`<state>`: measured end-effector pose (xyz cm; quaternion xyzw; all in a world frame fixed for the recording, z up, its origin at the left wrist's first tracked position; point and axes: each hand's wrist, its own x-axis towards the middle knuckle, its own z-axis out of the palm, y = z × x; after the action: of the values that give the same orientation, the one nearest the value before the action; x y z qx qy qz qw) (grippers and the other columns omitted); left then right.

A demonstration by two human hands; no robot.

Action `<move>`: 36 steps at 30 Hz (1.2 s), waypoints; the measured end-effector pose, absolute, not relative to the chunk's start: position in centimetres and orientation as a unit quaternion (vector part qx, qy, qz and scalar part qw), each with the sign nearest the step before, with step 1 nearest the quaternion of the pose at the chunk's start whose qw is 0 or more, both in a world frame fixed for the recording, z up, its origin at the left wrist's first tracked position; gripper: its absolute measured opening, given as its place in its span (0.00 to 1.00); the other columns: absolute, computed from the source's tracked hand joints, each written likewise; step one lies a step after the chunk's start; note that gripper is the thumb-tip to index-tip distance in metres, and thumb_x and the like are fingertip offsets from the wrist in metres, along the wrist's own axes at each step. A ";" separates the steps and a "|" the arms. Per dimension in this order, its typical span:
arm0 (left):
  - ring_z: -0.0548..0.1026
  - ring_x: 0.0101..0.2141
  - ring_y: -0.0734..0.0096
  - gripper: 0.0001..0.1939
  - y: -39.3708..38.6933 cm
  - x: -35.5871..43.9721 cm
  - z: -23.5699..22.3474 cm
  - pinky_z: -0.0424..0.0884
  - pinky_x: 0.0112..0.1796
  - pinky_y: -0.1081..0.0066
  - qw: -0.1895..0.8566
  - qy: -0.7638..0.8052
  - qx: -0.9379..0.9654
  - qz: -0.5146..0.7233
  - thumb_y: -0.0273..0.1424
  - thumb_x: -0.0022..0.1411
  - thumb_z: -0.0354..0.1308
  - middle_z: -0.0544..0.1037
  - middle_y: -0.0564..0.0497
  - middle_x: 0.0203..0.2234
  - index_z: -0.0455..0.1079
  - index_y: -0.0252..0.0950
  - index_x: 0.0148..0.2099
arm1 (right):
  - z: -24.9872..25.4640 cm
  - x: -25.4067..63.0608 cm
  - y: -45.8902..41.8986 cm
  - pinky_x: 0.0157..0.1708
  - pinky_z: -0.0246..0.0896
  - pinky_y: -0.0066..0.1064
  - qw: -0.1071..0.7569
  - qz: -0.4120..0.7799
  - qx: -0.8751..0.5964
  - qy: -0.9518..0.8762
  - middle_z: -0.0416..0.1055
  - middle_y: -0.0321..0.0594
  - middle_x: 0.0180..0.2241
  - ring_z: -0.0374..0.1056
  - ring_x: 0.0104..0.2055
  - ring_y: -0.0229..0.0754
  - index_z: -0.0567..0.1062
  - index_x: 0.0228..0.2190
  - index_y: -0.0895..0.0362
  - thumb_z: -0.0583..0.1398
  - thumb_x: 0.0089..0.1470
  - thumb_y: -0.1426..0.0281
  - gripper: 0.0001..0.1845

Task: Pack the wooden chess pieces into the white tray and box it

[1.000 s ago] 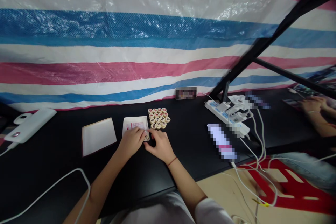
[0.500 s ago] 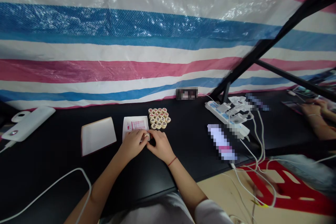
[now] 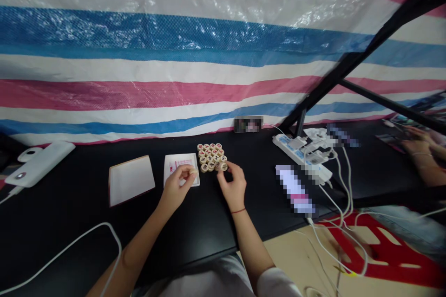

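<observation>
Between the thumb and fingers of my left hand (image 3: 179, 185) is a small round chess piece (image 3: 193, 171), held over the white box (image 3: 167, 162). A sheet printed in pink (image 3: 177, 163) shows inside that box. My right hand (image 3: 234, 186) pinches another Chinese chess piece (image 3: 223, 166) at the near right corner of a block of pieces. Several pale round Chinese chess pieces (image 3: 210, 152) stand there in tight rows, the far ones marked in red and the near ones in black. Left of the white box lies an open box lid (image 3: 131, 181), its white inside facing up.
A power strip (image 3: 296, 151) with white plugs and cables is at the right, beside a blurred-out phone (image 3: 294, 189). A white power bank (image 3: 40, 164) lies far left. A cable (image 3: 101, 225) crosses my left forearm. Another person's hands (image 3: 420, 141) are at far right.
My hands were together at the box's near right corner. My right hand has moved right to the rows with a piece, while my left has lifted slightly with another.
</observation>
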<state>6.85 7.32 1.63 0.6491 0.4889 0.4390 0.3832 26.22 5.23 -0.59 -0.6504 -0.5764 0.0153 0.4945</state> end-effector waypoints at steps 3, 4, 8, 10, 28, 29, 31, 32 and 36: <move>0.77 0.37 0.70 0.13 7.8 6.6 1.0 0.74 0.43 0.68 0.422 0.480 0.615 0.463 0.38 0.59 0.56 0.78 0.48 0.38 0.69 0.37 0.44 | -1.8 28.2 5.7 0.38 0.62 0.37 0.465 0.004 -0.710 -0.529 0.74 0.45 0.35 0.66 0.33 0.44 0.74 0.41 0.59 0.57 0.53 0.64 0.16; 0.77 0.37 0.70 0.14 7.9 6.5 0.8 0.74 0.43 0.67 0.427 0.479 0.609 0.466 0.38 0.58 0.57 0.77 0.48 0.39 0.69 0.37 0.44 | -2.1 28.6 5.8 0.37 0.61 0.37 0.446 0.008 -0.722 -0.529 0.74 0.45 0.34 0.65 0.33 0.45 0.74 0.41 0.59 0.56 0.53 0.64 0.16; 0.77 0.37 0.71 0.16 8.0 6.5 0.5 0.75 0.44 0.68 0.439 0.470 0.603 0.472 0.36 0.56 0.58 0.76 0.48 0.41 0.69 0.37 0.47 | -2.6 28.8 5.9 0.37 0.58 0.36 0.377 0.002 -0.739 -0.557 0.75 0.44 0.35 0.64 0.36 0.47 0.73 0.38 0.58 0.55 0.52 0.67 0.13; 0.77 0.36 0.73 0.16 7.9 6.5 0.7 0.75 0.43 0.68 0.438 0.465 0.616 0.462 0.36 0.57 0.57 0.76 0.48 0.41 0.69 0.37 0.47 | -2.6 28.5 5.9 0.38 0.57 0.36 0.362 -0.014 -0.741 -0.565 0.74 0.45 0.37 0.64 0.37 0.47 0.74 0.38 0.58 0.55 0.52 0.68 0.12; 0.75 0.36 0.70 0.12 6.3 6.6 0.9 0.73 0.41 0.68 0.203 0.402 0.801 0.394 0.25 0.63 0.52 0.76 0.50 0.36 0.68 0.39 0.48 | 2.9 21.1 2.6 0.35 0.65 0.30 0.479 0.228 -0.557 -0.639 0.75 0.38 0.32 0.70 0.33 0.39 0.74 0.38 0.55 0.60 0.54 0.66 0.10; 0.75 0.38 0.70 0.12 6.3 6.6 0.9 0.73 0.42 0.67 0.198 0.394 0.807 0.392 0.26 0.64 0.52 0.77 0.50 0.37 0.67 0.39 0.49 | 2.9 21.4 2.7 0.35 0.65 0.30 0.477 0.226 -0.558 -0.640 0.75 0.38 0.32 0.70 0.33 0.39 0.74 0.38 0.55 0.59 0.54 0.66 0.10; 0.75 0.41 0.67 0.13 6.3 6.6 0.9 0.72 0.45 0.65 0.184 0.387 0.820 0.380 0.29 0.64 0.53 0.77 0.48 0.40 0.67 0.40 0.51 | 2.6 22.7 3.1 0.35 0.65 0.30 0.468 0.208 -0.567 -0.645 0.74 0.38 0.33 0.69 0.33 0.39 0.74 0.38 0.55 0.59 0.54 0.66 0.10; 0.75 0.43 0.65 0.14 6.3 6.5 0.9 0.71 0.46 0.63 0.177 0.389 0.825 0.370 0.31 0.64 0.54 0.77 0.48 0.41 0.66 0.40 0.52 | 2.3 23.6 3.4 0.35 0.64 0.30 0.461 0.186 -0.578 -0.647 0.74 0.39 0.34 0.69 0.33 0.40 0.74 0.38 0.55 0.58 0.54 0.66 0.10; 0.74 0.45 0.63 0.15 6.5 6.4 1.0 0.69 0.48 0.59 0.159 0.404 0.834 0.341 0.31 0.65 0.53 0.77 0.46 0.42 0.67 0.40 0.54 | 0.8 27.6 4.7 0.38 0.62 0.35 0.397 0.031 -0.658 -0.639 0.74 0.42 0.34 0.67 0.34 0.43 0.73 0.37 0.56 0.56 0.56 0.66 0.10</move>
<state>6.40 6.51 0.98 0.8337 0.4042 0.3409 0.1590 27.65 4.65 0.82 -0.6581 -0.6390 0.0312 0.3970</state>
